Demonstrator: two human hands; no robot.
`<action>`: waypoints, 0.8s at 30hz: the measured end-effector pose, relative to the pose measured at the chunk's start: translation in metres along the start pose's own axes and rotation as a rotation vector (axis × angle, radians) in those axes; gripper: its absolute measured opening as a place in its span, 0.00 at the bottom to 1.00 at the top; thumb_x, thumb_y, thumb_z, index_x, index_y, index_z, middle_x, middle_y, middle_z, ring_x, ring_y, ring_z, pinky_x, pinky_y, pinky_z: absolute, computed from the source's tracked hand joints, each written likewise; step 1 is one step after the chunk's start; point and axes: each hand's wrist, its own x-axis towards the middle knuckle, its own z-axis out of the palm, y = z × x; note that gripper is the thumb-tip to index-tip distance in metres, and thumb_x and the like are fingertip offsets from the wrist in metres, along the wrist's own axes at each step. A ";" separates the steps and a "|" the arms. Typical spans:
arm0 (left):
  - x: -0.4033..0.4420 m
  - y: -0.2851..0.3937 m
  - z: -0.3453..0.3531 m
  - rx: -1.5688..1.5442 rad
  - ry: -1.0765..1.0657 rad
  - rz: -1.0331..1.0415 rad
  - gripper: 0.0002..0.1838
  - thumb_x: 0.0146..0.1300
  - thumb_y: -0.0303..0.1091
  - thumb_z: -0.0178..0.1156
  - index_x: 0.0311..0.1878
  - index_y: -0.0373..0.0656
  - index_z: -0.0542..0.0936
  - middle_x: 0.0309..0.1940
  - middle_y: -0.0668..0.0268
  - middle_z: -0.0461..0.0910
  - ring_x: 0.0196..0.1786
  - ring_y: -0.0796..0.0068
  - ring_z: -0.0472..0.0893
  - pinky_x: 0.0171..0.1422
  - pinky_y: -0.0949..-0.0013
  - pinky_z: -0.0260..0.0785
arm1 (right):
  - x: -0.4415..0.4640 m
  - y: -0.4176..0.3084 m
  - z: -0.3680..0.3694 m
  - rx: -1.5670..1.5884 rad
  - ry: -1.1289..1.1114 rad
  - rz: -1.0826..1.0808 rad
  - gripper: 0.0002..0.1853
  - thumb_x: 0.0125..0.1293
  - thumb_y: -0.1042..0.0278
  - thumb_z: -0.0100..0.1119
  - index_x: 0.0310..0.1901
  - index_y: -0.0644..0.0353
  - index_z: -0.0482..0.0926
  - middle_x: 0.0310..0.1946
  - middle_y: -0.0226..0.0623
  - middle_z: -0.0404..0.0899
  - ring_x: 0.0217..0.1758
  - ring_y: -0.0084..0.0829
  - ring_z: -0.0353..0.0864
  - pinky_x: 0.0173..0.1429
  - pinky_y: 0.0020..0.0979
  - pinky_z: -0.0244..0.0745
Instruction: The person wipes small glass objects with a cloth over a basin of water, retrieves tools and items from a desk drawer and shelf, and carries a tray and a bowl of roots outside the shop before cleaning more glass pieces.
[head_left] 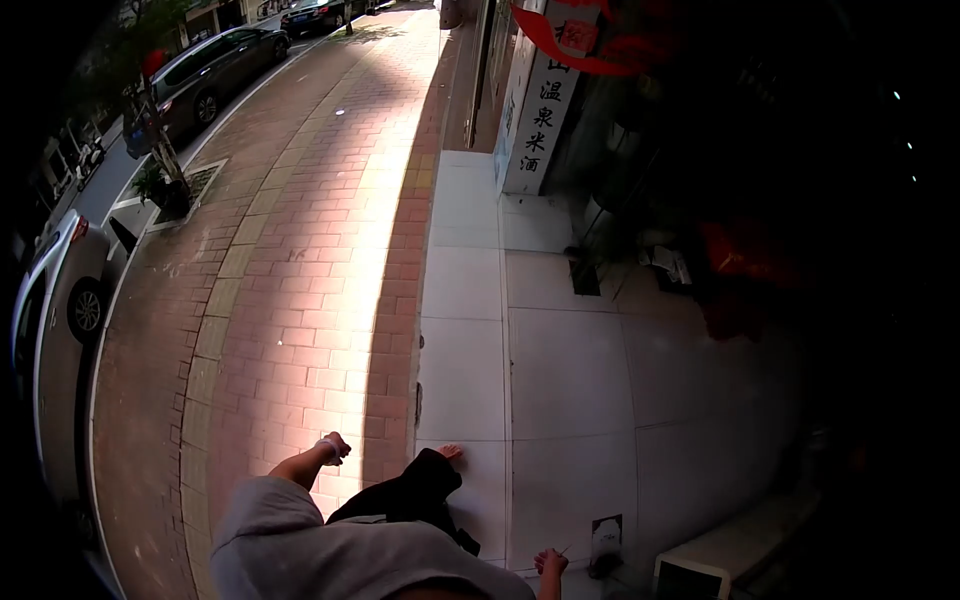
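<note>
My left hand swings forward over the sunlit brick paving, with a pale band at its wrist. Its small fingers look curled, and I see nothing in them. Low on the right, my right hand hangs above the pale tiles with its fingers drawn together. A thin stick-like thing pokes out from them, too small to name. Between the hands, one leg in black trousers steps forward, and a foot shows on the tiles.
Red brick pavement runs ahead beside white tiles. Parked cars, a silver one and a dark one, line the left kerb near a planted tree. A white pillar with Chinese characters stands ahead; a pale box-like object lies lower right.
</note>
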 end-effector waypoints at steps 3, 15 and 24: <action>-0.017 0.033 -0.048 -0.935 0.094 -0.308 0.15 0.55 0.33 0.56 0.43 0.35 0.72 0.41 0.52 0.74 0.34 0.51 0.77 0.33 0.54 0.73 | 0.013 -0.009 -0.008 0.223 -0.040 -0.074 0.10 0.52 0.67 0.51 0.24 0.67 0.70 0.15 0.41 0.73 0.11 0.28 0.70 0.07 0.23 0.57; 0.212 0.451 -0.280 -0.233 -0.028 0.325 0.09 0.53 0.33 0.52 0.31 0.36 0.71 0.23 0.59 0.74 0.23 0.63 0.75 0.26 0.63 0.70 | -0.054 0.040 0.042 0.151 0.489 0.170 0.16 0.53 0.57 0.47 0.31 0.63 0.75 0.32 0.46 0.76 0.40 0.45 0.74 0.40 0.42 0.71; 0.144 0.754 -0.175 0.231 -0.154 0.483 0.12 0.52 0.35 0.52 0.36 0.34 0.71 0.28 0.58 0.74 0.30 0.61 0.77 0.30 0.61 0.72 | -0.020 0.003 0.037 0.404 0.507 0.365 0.17 0.54 0.57 0.45 0.35 0.64 0.74 0.32 0.47 0.76 0.39 0.45 0.76 0.45 0.40 0.70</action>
